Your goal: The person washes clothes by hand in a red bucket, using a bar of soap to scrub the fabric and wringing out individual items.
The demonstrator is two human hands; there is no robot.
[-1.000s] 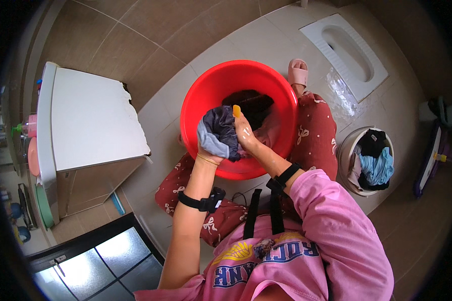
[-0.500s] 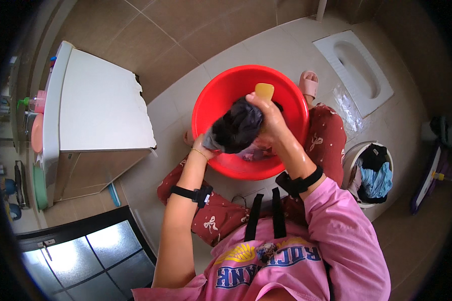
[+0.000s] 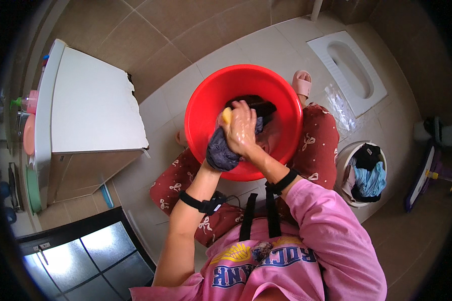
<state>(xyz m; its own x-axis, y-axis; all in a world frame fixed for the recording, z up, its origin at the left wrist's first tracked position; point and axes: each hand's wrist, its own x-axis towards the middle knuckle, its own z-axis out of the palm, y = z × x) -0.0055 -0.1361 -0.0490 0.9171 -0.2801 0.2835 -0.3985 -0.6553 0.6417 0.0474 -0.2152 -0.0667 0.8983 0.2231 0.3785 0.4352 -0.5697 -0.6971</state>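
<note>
Over the red basin, my right hand presses a yellow bar of soap down, its wet fingers stretched across the bar. Beneath it is a dark grey garment, bunched around my left hand, which holds it. Cloth covers most of that hand; only the wrist shows plainly below it. Other dark wet cloth lies inside the basin behind my right hand. Some water or wet laundry low in the basin is mostly hidden by my hands.
A white bucket of clothes stands to the right. Beyond it is a squat toilet set in the tiled floor. A white-topped cabinet is on the left, with bottles along its edge. My knees flank the basin.
My right hand has moved left and down, bringing the soap onto the garment. The garment has dropped lower and now wraps my left hand; before, it was held up and stretched between both hands.
</note>
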